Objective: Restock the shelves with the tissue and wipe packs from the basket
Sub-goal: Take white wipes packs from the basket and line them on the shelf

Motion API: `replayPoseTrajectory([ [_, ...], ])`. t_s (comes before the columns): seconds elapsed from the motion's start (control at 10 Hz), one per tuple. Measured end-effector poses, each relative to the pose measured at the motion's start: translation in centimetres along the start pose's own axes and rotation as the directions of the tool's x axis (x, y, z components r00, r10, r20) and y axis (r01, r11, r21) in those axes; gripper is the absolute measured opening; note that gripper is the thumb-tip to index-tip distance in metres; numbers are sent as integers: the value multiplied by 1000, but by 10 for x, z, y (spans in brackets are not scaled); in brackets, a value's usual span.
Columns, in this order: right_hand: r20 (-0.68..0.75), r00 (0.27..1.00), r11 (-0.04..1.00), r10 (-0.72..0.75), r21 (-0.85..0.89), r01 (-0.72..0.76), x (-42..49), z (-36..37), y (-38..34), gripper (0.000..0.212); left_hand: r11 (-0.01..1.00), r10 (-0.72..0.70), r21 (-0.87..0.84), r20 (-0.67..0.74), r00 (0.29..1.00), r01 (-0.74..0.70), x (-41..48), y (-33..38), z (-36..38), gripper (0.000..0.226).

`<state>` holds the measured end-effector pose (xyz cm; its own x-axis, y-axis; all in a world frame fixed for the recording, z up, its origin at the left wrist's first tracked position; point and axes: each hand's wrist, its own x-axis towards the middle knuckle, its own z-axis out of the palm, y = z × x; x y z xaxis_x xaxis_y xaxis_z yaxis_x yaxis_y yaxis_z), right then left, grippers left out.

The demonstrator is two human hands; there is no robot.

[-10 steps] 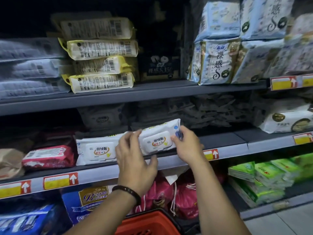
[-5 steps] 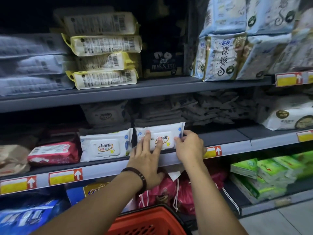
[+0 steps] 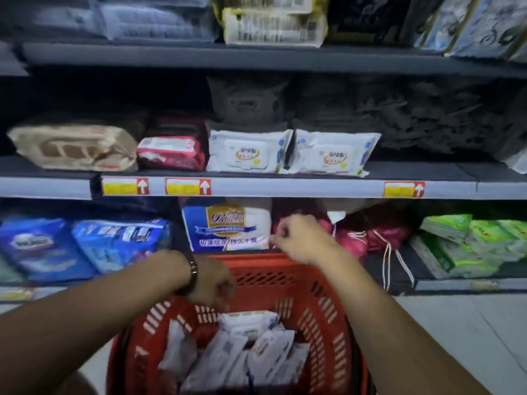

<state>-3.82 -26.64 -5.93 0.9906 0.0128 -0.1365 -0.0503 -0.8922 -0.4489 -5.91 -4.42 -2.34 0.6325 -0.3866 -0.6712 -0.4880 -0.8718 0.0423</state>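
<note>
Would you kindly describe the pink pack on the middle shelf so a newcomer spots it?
Find the middle shelf, the one above the red basket. Between a tan pack and two white wipe packs lies the pink pack, the only red-and-pink one in that row.

Bare deck on the middle shelf (image 3: 427,170) lay open right of the right-hand white wipe pack (image 3: 332,152), walled behind by dark stacked packs (image 3: 427,121), while the left hand (image 3: 211,283) overhung the far rim of the open red basket (image 3: 322,303).
</note>
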Motion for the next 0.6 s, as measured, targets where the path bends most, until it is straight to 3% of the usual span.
replayPoseTrajectory([
  [0.1,316,948,993,-34,-98,69,-6,67,-19,35,986,-95,153,160,982,71,-19,-21,14,55],
  [0.2,550,835,982,-20,-148,120,-17,141,-29,42,975,-222,67,333,916,212,5,-36,23,36],
  [0.3,661,750,983,-9,-132,128,-27,208,-36,39,990,-141,33,166,976,137,33,-59,39,48],
  [0.4,637,771,1000,5,-27,16,-25,264,-44,43,997,-35,-73,19,999,36,44,-72,30,48],
  [0.5,558,829,996,-32,85,-19,-26,291,-58,94,984,17,-176,6,1000,-15,39,-76,19,48],
  [0.6,554,829,990,-74,142,-6,-24,318,-76,117,991,-53,-119,110,992,67,41,-84,15,43],
])
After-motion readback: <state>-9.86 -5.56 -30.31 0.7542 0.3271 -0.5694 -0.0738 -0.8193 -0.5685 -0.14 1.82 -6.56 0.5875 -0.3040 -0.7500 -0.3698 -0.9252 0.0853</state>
